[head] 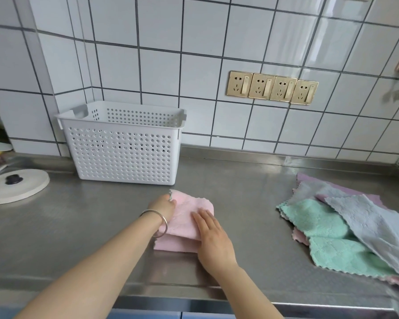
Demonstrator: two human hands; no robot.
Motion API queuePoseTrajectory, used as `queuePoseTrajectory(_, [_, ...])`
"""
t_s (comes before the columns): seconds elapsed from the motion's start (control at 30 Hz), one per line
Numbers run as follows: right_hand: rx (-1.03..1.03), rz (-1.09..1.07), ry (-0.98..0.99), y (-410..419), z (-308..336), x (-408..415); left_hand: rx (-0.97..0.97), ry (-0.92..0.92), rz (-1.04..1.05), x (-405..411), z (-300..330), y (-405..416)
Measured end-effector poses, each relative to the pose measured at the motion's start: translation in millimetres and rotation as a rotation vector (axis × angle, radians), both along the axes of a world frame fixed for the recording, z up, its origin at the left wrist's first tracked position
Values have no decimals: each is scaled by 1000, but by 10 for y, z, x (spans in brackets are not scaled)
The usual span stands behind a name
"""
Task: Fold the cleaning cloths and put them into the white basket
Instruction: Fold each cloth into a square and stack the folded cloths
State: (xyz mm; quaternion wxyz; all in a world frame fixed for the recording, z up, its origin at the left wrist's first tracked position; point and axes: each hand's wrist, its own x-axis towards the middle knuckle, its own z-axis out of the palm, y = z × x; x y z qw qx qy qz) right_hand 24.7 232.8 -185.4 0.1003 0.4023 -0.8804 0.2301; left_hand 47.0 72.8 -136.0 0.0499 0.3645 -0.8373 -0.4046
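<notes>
Pressing pink cloth (185,217): right hand (213,240) flat, left hand (164,207) (maybe pinching edge).

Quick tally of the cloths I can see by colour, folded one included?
Pink: 2, the folded pink cloth under both hands and a pink cloth low in the pile.
Green: 1, green cloth.
Grey: 2, grey cloths.
Purple: 1, purple cloth.
Total: 6 showing; more may be hidden.

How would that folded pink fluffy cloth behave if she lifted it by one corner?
The folded pink fluffy cloth would probably flop open, since its layers lie loose under the left hand and right hand. It looks light and plush, so it likely grips rather than slides on the steel counter.
</notes>
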Motion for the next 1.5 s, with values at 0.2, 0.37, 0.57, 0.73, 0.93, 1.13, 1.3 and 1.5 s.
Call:
queuePoseTrajectory(0.2, [121, 56, -135, 38, 47, 33, -107, 7, -33, 140, -158, -50])
queuePoseTrajectory(0.37, [128, 20, -200, 77, 19, 44, -87, 71, -5, 180, -270, -26])
queuePoseTrajectory(0.57, [168, 50, -163, 70, 12, 63, -117, 84, 47, 187, -308, -28])
queuePoseTrajectory(0.73, [201, 106, -135, 101, 39, 48, -198, 53, 20, 215, -345, -29])
queuePoseTrajectory(0.93, [252, 91, -58, 148, 28, 107, -680, -114, -311, 477, -336, 253])
queuePoseTrajectory(1.13, [449, 102, -152, 178, 61, 108, -640, -216, -525, 475, -535, 304])
queuePoseTrajectory(1.3, [448, 27, -282, 76, 58, -297, -651, -188, -557, -19, -553, 194])
queuePoseTrajectory(1.5, [429, -6, -370, -189, 50, -1138, -604, -188, -553, -821, -512, -24])
